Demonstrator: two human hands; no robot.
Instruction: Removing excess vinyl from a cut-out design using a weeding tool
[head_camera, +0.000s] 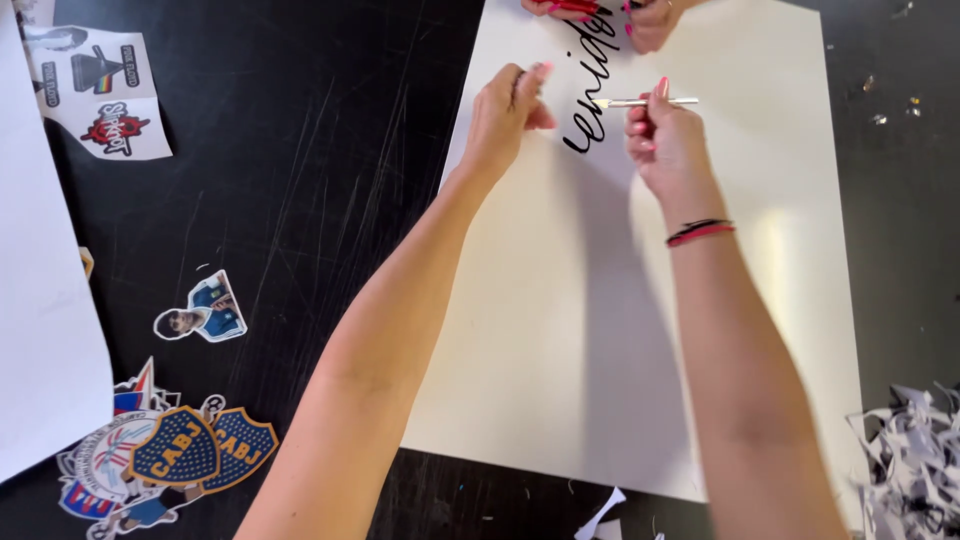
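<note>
You have one large cream-white rectangular card sheet (640, 330) lying on the scratched black desk (300, 170), and on its far half runs one line of black cursive vinyl lettering (597, 75). Your left hand (503, 118) is curled nearly shut, thumb and fingertips pinched together right at the near end of that lettering, at the sheet's left edge; what, if anything, sits in the pinch is too small to tell. Your right hand (665, 145) is closed around one slim silver craft knife (645, 102), held level with its tip pointing left toward the lettering and just short of your left fingertips. One thin black-and-red cord bracelet (700, 232) circles your right wrist. At the top edge a second person's two hands (610, 15), nails painted pink, rest on the far end of the lettering; keep them apart from your own. To the left on the desk, count two round-topped blue-and-gold shield stickers (200, 450) overlapping a few other crest cut-outs, one small cut-out sticker of a figure in a blue shirt (202, 312), and one white printed sticker sheet (100, 95) with several small designs at the far left corner. One plain white paper sheet (40, 340) covers the left edge. One heap of grey-white paper scraps (915, 460) lies at the lower right, just beside the card sheet.
</note>
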